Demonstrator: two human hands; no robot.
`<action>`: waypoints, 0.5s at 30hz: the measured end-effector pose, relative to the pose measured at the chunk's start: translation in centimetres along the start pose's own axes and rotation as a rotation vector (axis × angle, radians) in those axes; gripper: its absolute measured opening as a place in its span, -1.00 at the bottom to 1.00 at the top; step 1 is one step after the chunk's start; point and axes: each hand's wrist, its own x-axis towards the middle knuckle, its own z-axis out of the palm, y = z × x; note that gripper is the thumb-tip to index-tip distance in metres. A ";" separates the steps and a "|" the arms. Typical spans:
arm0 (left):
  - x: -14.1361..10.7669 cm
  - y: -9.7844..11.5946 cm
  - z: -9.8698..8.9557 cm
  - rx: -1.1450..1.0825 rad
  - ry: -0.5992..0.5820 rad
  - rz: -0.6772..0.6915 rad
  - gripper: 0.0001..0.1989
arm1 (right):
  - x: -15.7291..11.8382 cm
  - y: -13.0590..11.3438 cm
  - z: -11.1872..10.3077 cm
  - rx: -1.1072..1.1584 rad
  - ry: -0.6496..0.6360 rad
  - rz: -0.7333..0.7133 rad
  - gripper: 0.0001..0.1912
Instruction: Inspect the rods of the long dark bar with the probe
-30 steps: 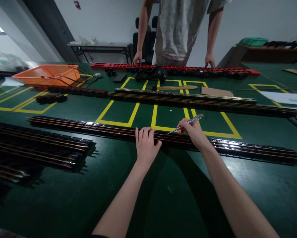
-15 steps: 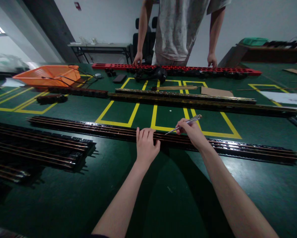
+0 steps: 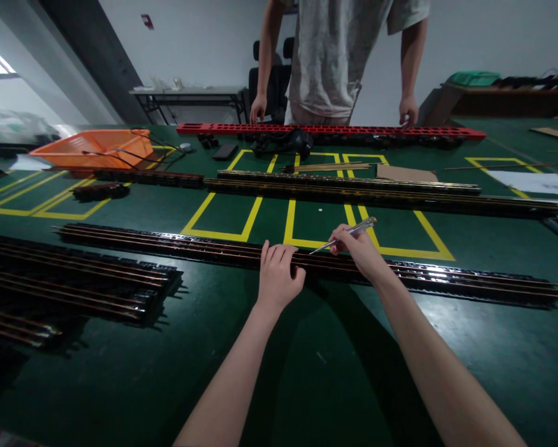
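A long black rail assembly with copper-coloured rods [image 3: 465,282] lies across the green table in front of me. My left hand [image 3: 279,273] rests on its middle, fingers over the far edge and thumb apart; whether it pinches the rail is hard to see. To the right, my right hand [image 3: 353,243] grips a thin screwdriver-like tool [image 3: 363,225] between thumb and fingers. The tool slants down to the left, its tip at the rail just right of my left hand.
More black rails [image 3: 134,279] lie at the left. Beyond the yellow tape are two long rails [image 3: 381,194], cardboard [image 3: 406,173], an orange basket [image 3: 92,149] and a red perforated bar [image 3: 465,133]. Across the table stands a person [image 3: 329,62], hands near the bar.
My left hand has shifted slightly right along the rail. The tool and my right hand have barely moved. The view has tilted a little, and the other person's hand at the right has moved slightly right.
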 end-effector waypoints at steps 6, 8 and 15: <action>0.0 0.2 0.1 0.084 -0.074 0.049 -0.62 | 0.2 0.2 -0.2 0.003 0.015 -0.012 -0.83; 0.0 0.2 0.2 0.106 -0.080 0.041 -0.61 | 0.2 0.2 -0.3 0.001 0.039 -0.023 -0.83; 0.1 0.2 0.3 0.126 -0.077 0.012 -0.62 | 0.1 -0.3 -1.1 -0.061 0.080 -0.026 -0.82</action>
